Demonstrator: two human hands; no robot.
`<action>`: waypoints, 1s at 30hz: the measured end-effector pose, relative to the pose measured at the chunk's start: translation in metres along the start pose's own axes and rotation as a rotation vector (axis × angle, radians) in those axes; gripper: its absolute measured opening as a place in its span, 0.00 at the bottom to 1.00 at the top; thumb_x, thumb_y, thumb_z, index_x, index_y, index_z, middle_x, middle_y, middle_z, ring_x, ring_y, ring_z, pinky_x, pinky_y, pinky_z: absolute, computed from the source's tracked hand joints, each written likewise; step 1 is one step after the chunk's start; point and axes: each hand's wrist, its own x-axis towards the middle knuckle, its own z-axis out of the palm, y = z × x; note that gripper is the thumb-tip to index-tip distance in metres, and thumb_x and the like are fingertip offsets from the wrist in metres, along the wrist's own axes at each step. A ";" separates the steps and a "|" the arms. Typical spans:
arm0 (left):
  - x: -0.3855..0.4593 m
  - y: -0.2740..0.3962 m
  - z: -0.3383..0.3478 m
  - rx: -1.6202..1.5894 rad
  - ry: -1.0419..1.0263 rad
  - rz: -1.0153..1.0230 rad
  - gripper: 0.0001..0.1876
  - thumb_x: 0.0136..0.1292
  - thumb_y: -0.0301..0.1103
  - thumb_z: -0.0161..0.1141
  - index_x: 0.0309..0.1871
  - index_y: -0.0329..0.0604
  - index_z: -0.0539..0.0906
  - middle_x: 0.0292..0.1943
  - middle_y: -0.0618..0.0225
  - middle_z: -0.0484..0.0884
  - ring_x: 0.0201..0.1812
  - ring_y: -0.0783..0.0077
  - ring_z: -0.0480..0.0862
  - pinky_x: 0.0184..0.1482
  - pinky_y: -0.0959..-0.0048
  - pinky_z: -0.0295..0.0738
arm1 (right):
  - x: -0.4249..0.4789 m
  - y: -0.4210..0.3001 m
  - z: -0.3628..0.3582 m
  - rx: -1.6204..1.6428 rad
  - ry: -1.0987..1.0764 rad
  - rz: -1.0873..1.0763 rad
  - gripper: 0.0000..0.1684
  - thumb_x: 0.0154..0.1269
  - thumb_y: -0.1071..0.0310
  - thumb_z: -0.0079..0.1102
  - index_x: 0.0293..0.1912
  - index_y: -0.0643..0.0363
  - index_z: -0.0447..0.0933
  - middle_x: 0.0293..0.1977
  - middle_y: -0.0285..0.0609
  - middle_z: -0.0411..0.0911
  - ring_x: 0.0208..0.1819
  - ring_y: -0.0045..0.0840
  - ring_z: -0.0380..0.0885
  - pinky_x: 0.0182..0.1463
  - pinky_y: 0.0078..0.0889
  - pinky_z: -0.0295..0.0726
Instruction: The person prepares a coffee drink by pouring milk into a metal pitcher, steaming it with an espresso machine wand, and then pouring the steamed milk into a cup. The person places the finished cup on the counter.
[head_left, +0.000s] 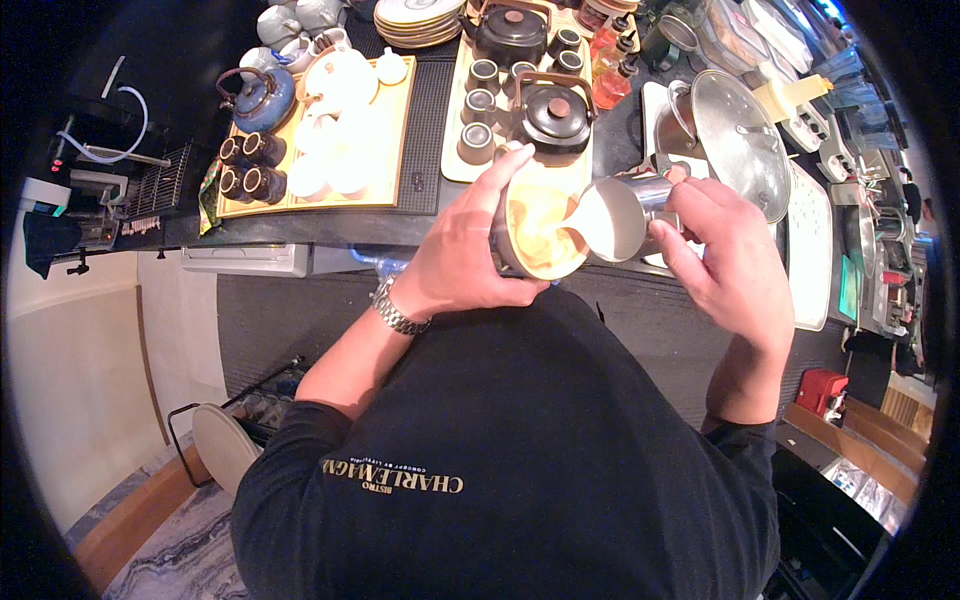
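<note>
My left hand (476, 240) is wrapped around a cup (504, 251), which is tilted toward the right. Brown coffee (536, 247) with pale swirls fills much of the cup. In my right hand (724, 255) is a shiny metal milk pitcher (651, 196), tipped with its spout at the cup's rim. White milk (611, 223) shows inside the pitcher and at its spout. Both vessels are held in front of my chest, near the counter's front edge. My fingers hide part of the cup's outer wall and the pitcher's handle.
Beyond my hands, a wooden tray (454, 161) bears black teapots (556, 120) and small dark cups. Left of it, another tray (405, 135) holds a white tea set beside a blue teapot (262, 101). At right stands a metal pot with a large lid (739, 150), near syrup bottles (613, 86).
</note>
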 end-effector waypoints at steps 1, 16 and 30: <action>0.000 0.000 0.000 -0.006 0.000 -0.007 0.62 0.42 0.41 0.83 0.81 0.35 0.59 0.77 0.45 0.67 0.78 0.48 0.70 0.79 0.61 0.64 | -0.001 0.002 0.000 0.027 0.008 0.017 0.12 0.69 0.70 0.63 0.34 0.67 0.70 0.28 0.53 0.71 0.33 0.48 0.72 0.39 0.47 0.71; 0.004 -0.002 -0.001 -0.026 0.024 0.055 0.66 0.39 0.35 0.84 0.81 0.31 0.55 0.75 0.47 0.69 0.76 0.56 0.71 0.78 0.64 0.64 | -0.025 0.033 0.016 0.362 0.116 0.225 0.14 0.78 0.67 0.58 0.37 0.68 0.70 0.26 0.47 0.69 0.29 0.34 0.65 0.37 0.38 0.69; 0.008 0.012 -0.005 0.020 0.037 0.094 0.62 0.40 0.42 0.83 0.80 0.34 0.61 0.76 0.44 0.70 0.76 0.47 0.72 0.78 0.59 0.66 | -0.017 0.014 0.002 0.247 0.049 0.153 0.16 0.78 0.66 0.55 0.35 0.67 0.68 0.25 0.43 0.63 0.29 0.28 0.61 0.35 0.34 0.64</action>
